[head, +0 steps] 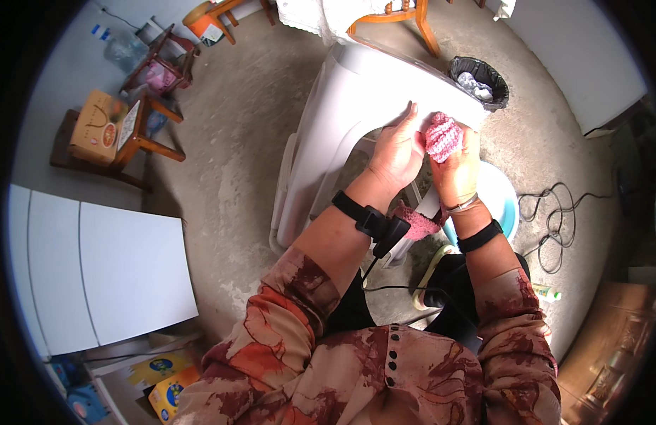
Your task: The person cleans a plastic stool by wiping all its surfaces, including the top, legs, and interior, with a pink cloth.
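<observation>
My right hand is closed around a bunched pink textured cloth, and the bunch sticks out above my fist. A further length of the pink cloth hangs below my wrists. Right beside the bunch is my left hand, its thumb raised and its fingers curled towards the cloth. Whether those fingers grip any of it is hidden. Both hands are in front of a large white plastic stool. A light blue and white basin stands on the floor, partly behind my right hand and forearm.
A lined waste bin stands beyond the stool. Black cable lies coiled on the floor at right, near a bottle. On the left are a carton on a wooden chair and a white cabinet. A thin cable runs from my left wristband.
</observation>
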`<state>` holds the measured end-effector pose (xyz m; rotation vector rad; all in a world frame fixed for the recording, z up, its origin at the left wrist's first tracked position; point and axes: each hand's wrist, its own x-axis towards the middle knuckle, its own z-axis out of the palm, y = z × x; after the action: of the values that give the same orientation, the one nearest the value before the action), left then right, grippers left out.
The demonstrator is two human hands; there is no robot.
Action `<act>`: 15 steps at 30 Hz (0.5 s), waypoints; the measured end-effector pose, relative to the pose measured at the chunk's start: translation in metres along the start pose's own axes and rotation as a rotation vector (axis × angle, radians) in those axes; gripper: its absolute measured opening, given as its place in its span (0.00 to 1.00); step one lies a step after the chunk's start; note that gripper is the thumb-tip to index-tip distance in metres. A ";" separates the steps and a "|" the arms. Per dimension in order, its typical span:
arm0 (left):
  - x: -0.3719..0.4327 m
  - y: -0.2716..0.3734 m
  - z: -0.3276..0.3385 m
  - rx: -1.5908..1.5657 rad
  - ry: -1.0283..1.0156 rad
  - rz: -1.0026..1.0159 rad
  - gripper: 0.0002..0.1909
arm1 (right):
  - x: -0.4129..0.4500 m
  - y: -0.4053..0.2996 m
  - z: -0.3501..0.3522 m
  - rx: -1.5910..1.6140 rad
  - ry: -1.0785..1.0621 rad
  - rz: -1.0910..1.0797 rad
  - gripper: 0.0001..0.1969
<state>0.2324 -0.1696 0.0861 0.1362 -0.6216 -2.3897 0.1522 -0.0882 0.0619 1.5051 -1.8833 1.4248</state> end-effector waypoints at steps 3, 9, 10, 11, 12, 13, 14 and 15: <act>0.004 -0.005 -0.009 -0.023 0.013 0.019 0.15 | 0.007 -0.002 -0.008 -0.218 0.003 -0.136 0.21; -0.002 -0.007 -0.004 0.087 0.045 -0.067 0.14 | 0.008 0.003 -0.007 -0.414 -0.071 -0.027 0.22; -0.006 -0.004 -0.001 0.095 0.047 -0.059 0.14 | 0.008 0.006 -0.005 -0.403 -0.068 -0.031 0.22; -0.010 -0.001 0.002 0.210 0.055 -0.094 0.14 | 0.007 0.011 -0.002 -0.404 -0.034 -0.004 0.23; -0.014 0.001 0.005 0.325 0.063 -0.131 0.13 | 0.008 0.015 0.000 -0.405 0.000 0.024 0.23; -0.021 0.006 0.013 0.677 0.177 -0.185 0.12 | 0.010 0.022 0.000 -0.441 0.094 -0.031 0.20; -0.025 0.009 0.014 0.953 0.158 -0.113 0.12 | 0.012 0.024 0.000 -0.391 0.138 -0.007 0.20; -0.028 0.017 0.016 0.938 0.106 0.091 0.12 | 0.014 0.032 -0.003 -0.429 0.079 0.015 0.21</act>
<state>0.2598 -0.1574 0.1060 0.6058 -1.6009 -1.8071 0.1179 -0.0952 0.0587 1.2113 -1.9931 0.9824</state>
